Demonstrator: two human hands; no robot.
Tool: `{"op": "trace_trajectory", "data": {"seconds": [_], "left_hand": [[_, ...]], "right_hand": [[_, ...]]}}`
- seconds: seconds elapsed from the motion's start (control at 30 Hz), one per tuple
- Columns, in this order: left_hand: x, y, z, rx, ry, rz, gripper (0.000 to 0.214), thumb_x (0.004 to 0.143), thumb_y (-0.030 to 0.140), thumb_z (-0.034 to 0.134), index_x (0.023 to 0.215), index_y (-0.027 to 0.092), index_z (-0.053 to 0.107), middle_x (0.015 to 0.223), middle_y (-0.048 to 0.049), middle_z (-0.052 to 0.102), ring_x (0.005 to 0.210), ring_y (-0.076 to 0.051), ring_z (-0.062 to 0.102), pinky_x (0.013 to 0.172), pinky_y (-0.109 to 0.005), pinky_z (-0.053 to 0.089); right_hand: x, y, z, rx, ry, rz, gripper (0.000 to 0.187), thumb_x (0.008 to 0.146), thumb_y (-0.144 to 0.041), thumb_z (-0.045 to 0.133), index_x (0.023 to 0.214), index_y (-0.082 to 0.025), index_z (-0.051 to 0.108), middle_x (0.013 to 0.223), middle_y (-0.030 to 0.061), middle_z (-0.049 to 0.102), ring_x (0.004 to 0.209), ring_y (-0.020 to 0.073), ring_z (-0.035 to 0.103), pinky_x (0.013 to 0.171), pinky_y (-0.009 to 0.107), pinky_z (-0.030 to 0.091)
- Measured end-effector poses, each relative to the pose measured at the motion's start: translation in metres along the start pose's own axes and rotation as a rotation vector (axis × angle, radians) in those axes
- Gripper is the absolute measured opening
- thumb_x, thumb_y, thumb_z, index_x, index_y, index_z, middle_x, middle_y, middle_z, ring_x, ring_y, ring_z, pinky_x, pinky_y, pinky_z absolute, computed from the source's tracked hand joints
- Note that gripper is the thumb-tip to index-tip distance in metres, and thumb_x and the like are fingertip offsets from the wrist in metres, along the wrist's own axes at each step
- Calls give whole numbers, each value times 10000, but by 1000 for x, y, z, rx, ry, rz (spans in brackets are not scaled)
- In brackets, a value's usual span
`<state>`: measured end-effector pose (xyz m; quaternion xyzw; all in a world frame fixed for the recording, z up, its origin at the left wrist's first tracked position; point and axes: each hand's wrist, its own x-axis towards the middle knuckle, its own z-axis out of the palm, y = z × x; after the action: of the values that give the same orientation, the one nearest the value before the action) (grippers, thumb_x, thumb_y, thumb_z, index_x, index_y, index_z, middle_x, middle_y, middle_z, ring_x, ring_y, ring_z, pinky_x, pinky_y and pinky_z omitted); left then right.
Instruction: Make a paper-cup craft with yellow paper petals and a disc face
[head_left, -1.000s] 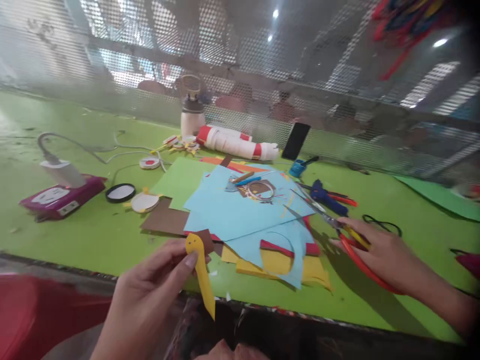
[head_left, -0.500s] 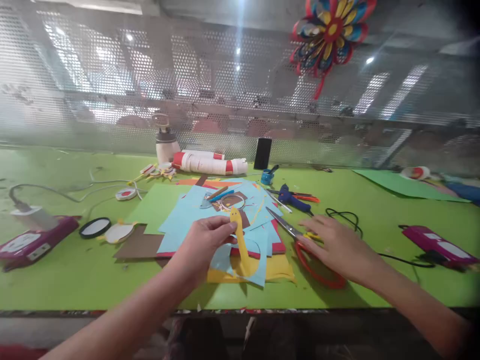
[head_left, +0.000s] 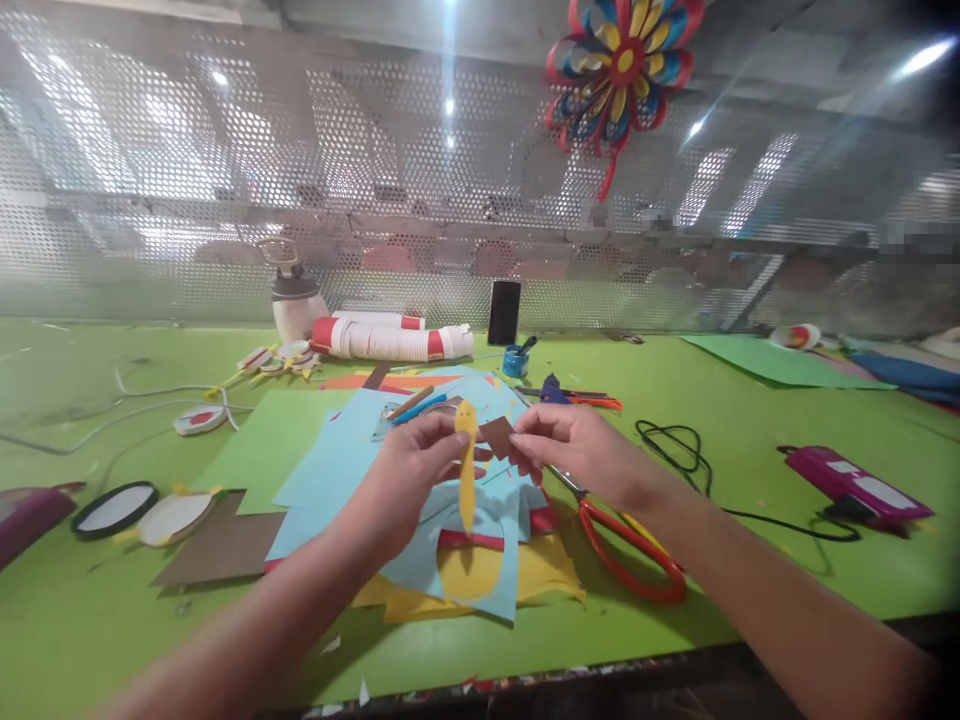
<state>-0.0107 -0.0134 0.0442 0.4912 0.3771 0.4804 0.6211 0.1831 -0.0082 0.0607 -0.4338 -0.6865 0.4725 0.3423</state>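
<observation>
In my left hand (head_left: 416,465) a long yellow paper cutout (head_left: 466,470) with small dots near its rounded top is pinched upright between thumb and fingers. My right hand (head_left: 581,450) grips a small brown piece of paper (head_left: 499,438) by its edge, close beside the cutout. Under both hands lie light blue paper sheets (head_left: 330,440), one with a rounded hole, over yellow paper (head_left: 551,570). Scissors with orange handles (head_left: 630,570) lie on the table below my right wrist, their blades partly hidden by the hand.
A blue glue gun (head_left: 551,388) and a small blue pot (head_left: 515,361) sit behind my hands. White paper-cup tubes (head_left: 390,340), a bottle (head_left: 296,300) and a dark phone-like slab (head_left: 504,312) stand farther back. A purple power strip (head_left: 855,485) with a black cable lies at right.
My right hand has left the scissors and moved left, now holding the brown paper piece beside the yellow cutout. The cutout has turned narrower to view. The camera view has shifted.
</observation>
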Motion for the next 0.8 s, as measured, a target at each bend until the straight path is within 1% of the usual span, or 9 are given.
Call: {"op": "trace_trajectory", "data": {"seconds": [0.07, 0.1, 0.17, 0.3, 0.4, 0.47, 0.53, 0.63, 0.8], "left_hand": [[6, 1, -5, 3, 51, -33, 95, 755, 216, 619, 798, 135, 595, 773, -64, 682, 691, -176, 656, 707, -327, 520], [9, 0, -7, 3, 54, -54, 93, 756, 209, 612, 804, 139, 572, 747, -59, 677, 653, -170, 651, 682, -328, 522], [13, -3, -6, 22, 17, -86, 97, 762, 206, 598, 812, 151, 536, 707, -46, 663, 600, -159, 635, 629, -312, 513], [14, -17, 2, 59, -41, -93, 134, 752, 213, 607, 841, 168, 516, 662, -1, 624, 554, -111, 575, 559, -237, 449], [12, -26, 6, 78, -25, -108, 148, 755, 236, 609, 842, 175, 506, 602, 27, 596, 533, -93, 528, 528, -205, 399], [10, -31, 6, 91, -33, -102, 139, 774, 258, 596, 846, 175, 510, 607, 16, 616, 547, -98, 529, 515, -200, 380], [9, -34, 5, 80, -54, -94, 142, 800, 279, 579, 873, 173, 519, 685, -15, 668, 595, -110, 562, 544, -211, 403], [7, -36, 5, 34, -84, -109, 183, 827, 309, 566, 944, 172, 533, 816, -52, 707, 694, -143, 623, 643, -256, 463], [5, -37, 3, -3, -97, -138, 241, 808, 325, 609, 976, 158, 568, 884, -79, 719, 792, -187, 666, 692, -289, 495]], "right_hand": [[4, 0, -8, 40, -126, 54, 184, 799, -324, 618, 773, -148, 570, 694, 24, 642, 598, 117, 590, 587, 271, 484], [6, 0, -11, 47, -193, 72, 186, 799, -327, 619, 779, -149, 570, 703, 27, 652, 601, 119, 600, 592, 273, 487], [11, 1, -16, 21, -308, 99, 176, 808, -321, 611, 788, -150, 574, 693, 20, 657, 589, 115, 604, 589, 267, 485], [21, 9, -18, -49, -422, 131, 118, 817, -259, 582, 765, -155, 560, 632, -7, 636, 536, 101, 587, 539, 243, 469], [24, 13, -16, -54, -437, 135, 90, 822, -217, 553, 753, -159, 547, 594, -20, 620, 518, 98, 587, 504, 225, 459], [24, 15, -14, -67, -421, 145, 89, 819, -201, 545, 742, -157, 549, 568, -24, 613, 502, 93, 583, 485, 213, 454], [23, 15, -12, -69, -397, 176, 103, 813, -200, 546, 720, -154, 551, 541, -27, 606, 470, 86, 569, 457, 201, 449], [23, 15, -10, -40, -341, 235, 124, 805, -214, 557, 700, -150, 547, 513, -29, 598, 416, 75, 542, 399, 183, 426], [24, 22, -10, 5, -254, 249, 137, 788, -257, 602, 722, -143, 564, 530, -20, 619, 414, 81, 552, 375, 183, 434]]}}
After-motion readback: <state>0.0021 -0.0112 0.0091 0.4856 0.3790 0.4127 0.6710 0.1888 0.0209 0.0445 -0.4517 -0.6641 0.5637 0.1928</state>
